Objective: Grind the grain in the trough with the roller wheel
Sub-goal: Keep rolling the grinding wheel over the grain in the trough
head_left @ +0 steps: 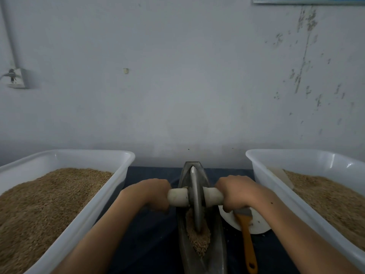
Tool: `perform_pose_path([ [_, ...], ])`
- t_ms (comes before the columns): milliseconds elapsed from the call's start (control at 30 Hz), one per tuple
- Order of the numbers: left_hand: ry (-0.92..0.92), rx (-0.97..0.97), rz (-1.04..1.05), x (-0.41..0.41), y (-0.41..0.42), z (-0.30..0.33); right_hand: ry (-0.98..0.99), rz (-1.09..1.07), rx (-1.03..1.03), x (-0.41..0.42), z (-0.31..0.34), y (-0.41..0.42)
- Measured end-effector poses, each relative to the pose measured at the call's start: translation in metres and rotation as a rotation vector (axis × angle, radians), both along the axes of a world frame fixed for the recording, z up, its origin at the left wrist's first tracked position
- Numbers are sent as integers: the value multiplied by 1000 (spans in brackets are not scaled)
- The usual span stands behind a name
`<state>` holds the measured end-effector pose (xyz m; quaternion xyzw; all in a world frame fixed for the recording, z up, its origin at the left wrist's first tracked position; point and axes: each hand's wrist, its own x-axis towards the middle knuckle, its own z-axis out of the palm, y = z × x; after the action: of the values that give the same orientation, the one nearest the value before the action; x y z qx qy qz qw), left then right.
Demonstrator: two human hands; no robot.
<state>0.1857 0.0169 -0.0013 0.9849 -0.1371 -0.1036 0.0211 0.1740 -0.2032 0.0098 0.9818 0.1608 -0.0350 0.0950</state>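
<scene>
A narrow dark metal trough [217, 240] runs away from me down the middle of the dark cloth. Brown grain [199, 239] lies in its near half. A grey metal roller wheel [196, 198] stands upright in the trough with its lower rim in the grain. A pale wooden handle [178, 196] sticks out on each side of the wheel. My left hand [152, 194] grips the left end and my right hand [238, 192] grips the right end, fingers curled round it.
A white plastic tub [110, 186] heaped with grain stands at the left; a second white tub [276, 186] with grain stands at the right. An orange-handled brush [247, 240] lies on a white plate [258, 224] right of the trough. A wall rises just behind.
</scene>
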Motion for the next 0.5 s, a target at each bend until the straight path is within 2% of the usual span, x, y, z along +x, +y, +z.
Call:
perform_pose_path([
  [67,74,-37,2,-1,0,0,23,-4,5,0,1,0],
  [100,43,-20,9,-1,-1,0,10,-4,9,-1,1,0],
  [233,-304,120,42,3,-8,-7,-175,-14,54,2,-9,0],
  [367,-606,97,47,5,-12,-18,-420,-57,144,8,-25,1],
  [433,-663,80,27,4,-12,-21,-464,-60,173,9,-29,0],
  [500,-622,87,1,4,-10,-18,-404,-40,149,9,-26,-2],
])
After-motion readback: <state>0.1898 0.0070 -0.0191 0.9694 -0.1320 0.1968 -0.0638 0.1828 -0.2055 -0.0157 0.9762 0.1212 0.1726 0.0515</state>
